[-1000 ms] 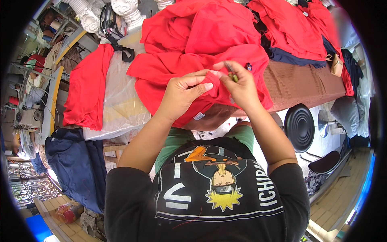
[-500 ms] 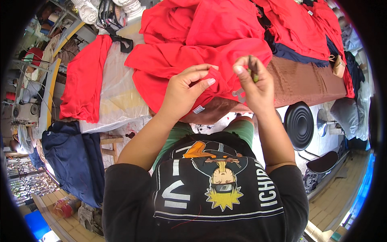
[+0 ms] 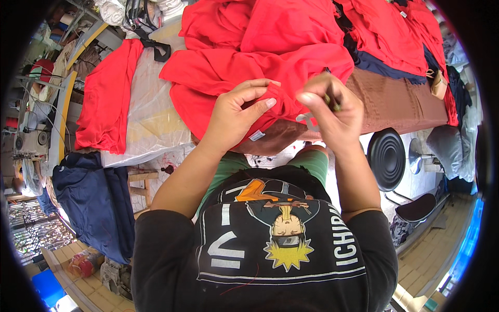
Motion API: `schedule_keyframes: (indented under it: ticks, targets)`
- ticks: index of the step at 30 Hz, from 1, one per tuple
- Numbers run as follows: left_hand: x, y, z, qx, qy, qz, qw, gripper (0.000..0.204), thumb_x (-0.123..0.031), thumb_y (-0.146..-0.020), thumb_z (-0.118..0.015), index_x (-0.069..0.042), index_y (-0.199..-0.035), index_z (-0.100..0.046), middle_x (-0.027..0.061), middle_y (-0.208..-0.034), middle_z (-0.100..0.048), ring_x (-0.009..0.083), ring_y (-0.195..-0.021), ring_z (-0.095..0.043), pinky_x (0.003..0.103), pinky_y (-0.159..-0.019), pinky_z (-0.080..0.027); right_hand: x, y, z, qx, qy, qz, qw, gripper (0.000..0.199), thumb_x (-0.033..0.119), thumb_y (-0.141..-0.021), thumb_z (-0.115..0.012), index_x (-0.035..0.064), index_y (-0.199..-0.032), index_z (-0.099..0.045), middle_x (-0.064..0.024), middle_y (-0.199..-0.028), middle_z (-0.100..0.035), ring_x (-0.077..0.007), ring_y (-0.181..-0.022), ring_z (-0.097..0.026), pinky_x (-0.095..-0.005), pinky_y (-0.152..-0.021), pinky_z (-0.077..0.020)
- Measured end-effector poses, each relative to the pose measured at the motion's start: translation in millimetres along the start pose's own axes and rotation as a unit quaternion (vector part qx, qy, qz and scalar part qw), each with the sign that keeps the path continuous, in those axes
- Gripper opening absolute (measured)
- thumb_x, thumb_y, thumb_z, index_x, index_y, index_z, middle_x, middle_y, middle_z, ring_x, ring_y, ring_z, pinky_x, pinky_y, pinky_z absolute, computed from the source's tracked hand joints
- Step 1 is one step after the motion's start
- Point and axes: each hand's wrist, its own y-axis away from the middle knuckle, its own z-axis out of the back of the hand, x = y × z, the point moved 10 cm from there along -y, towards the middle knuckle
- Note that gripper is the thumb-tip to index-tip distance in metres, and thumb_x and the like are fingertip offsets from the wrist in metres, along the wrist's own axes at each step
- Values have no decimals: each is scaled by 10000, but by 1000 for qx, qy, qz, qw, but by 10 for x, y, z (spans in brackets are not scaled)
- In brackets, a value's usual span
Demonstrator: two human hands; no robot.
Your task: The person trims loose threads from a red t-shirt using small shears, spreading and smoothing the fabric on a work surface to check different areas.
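Across the front of the person, a table [image 3: 408, 106], covered by brown cloth toward the right and by a clear plastic sheet [image 3: 156, 106] toward the left. Heap of red cloth [image 3: 293, 26] fills the table's middle; more red garments [image 3: 384, 39] lie over navy cloth at far right. Red garment [image 3: 202, 75] sits at the heap's near edge, before and beneath both hands; its boundary with the heap cannot be told. Bundle of navy cloth [image 3: 93, 205] at left, near the table's corner; a red piece [image 3: 106, 99] lies on the left end. Round black stool seat [image 3: 385, 158] to the right, near the table.

Left hand [image 3: 240, 110]: thumb and fingers closed, pinching a fold of the red garment. Right hand [image 3: 338, 109]: apart from the left, blurred, fingers curled around a small tool [image 3: 331, 103] with yellow-green parts; its full shape is hidden. White label [image 3: 257, 135] at the garment's near edge, below the left hand
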Motion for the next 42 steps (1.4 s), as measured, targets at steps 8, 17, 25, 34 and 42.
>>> schedule_keyframes:
  ticks: [8, 17, 25, 34, 42]
  targets:
    - [-58, 46, 16, -3, 30, -9, 1000, 207, -123, -879, -674, 2, -1043, -692, 84, -1159, -642, 135, -1086, -572, 292, -948, -437, 24, 167, 16, 56, 192, -43, 979, 338, 198, -777, -755, 43, -1038, -605, -96, -805, -600, -254, -693, -618, -314, -614, -477]
    - [-40, 74, -16, 8, 50, -12, 999, 203, -133, -882, -672, 0, -1034, -694, 96, -1180, -627, 147, -1096, -569, 290, -943, -437, 72, 56, -127, 59, 200, 67, 976, 257, 94, -721, -762, 26, -934, -636, -106, -887, -654, -276, -782, -647, -330, -652, -509]
    - [-365, 66, 38, -19, -220, -95, 971, 185, -159, -846, -706, -16, -963, -700, 78, -944, -618, 164, -904, -618, 311, -825, -474, -33, -29, -20, 34, 67, -36, 997, 291, 50, -739, -749, 34, -1006, -634, -67, -764, -614, -182, -685, -620, -279, -609, -484]
    - [-569, 134, -23, -53, -145, -114, 982, 269, -49, -818, -699, -53, -1083, -661, 76, -994, -635, 156, -824, -647, 277, -704, -522, -529, 82, -109, 4, -45, -164, 985, 205, -25, -817, -675, 45, -1011, -673, 39, -737, -608, -14, -651, -491, -189, -593, -424]
    - [-572, 93, -15, -76, -263, -174, 946, 231, -28, -843, -684, 10, -1070, -668, 82, -953, -659, 124, -831, -633, 247, -741, -503, -685, 110, -196, 3, -123, -216, 969, 239, 51, -845, -680, 36, -1076, -624, 56, -759, -529, -20, -696, -476, -185, -607, -402]
